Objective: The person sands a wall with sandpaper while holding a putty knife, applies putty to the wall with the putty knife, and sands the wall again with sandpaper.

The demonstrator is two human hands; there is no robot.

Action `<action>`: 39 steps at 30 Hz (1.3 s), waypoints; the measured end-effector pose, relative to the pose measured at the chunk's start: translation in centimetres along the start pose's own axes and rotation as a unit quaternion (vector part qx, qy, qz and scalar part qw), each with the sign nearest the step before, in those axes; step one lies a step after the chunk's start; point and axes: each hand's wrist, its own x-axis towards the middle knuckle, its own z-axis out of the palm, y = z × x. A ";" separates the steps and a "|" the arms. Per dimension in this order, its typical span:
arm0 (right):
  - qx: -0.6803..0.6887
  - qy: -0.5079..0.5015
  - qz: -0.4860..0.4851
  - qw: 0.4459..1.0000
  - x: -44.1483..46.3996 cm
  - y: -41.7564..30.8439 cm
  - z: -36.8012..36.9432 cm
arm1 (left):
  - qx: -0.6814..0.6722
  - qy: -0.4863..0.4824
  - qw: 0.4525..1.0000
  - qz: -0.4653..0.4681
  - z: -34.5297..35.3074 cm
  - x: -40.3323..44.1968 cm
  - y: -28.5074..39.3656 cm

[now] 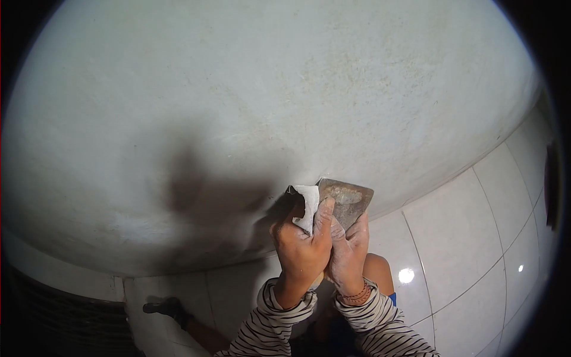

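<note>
My left hand (300, 247) is closed round a dark flat tool, seemingly a putty knife, whose face carries a ragged layer of white putty (307, 205). Beside it, my right hand (350, 253) grips a putty knife with a wide, worn grey blade (351, 199), the thumb near the blade's base. Both hands are close together, thumbs side by side, with white dust on the skin. The handles are hidden by the fingers. Both blades point at the pale wall (357, 89); whether either touches it I cannot tell.
White floor tiles (458, 256) run along the foot of the wall on the right. A dark grille (65, 315) lies at the lower left. My knee (379, 273) and a dark shoe (169, 309) show below. Shadows fall across the wall left of my hands.
</note>
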 end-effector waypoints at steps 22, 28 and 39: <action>-0.050 -0.024 -0.029 0.998 1.2 0.3 -0.8 | 0.042 0.025 0.997 0.064 0.8 0.2 -1.0; -0.007 -0.024 -0.002 1.000 1.1 0.6 -0.4 | 0.075 0.021 0.994 0.078 0.4 0.4 -0.2; -0.065 -0.031 -0.085 0.994 1.2 -2.6 -1.3 | 0.086 0.039 0.990 0.109 1.5 -1.1 1.8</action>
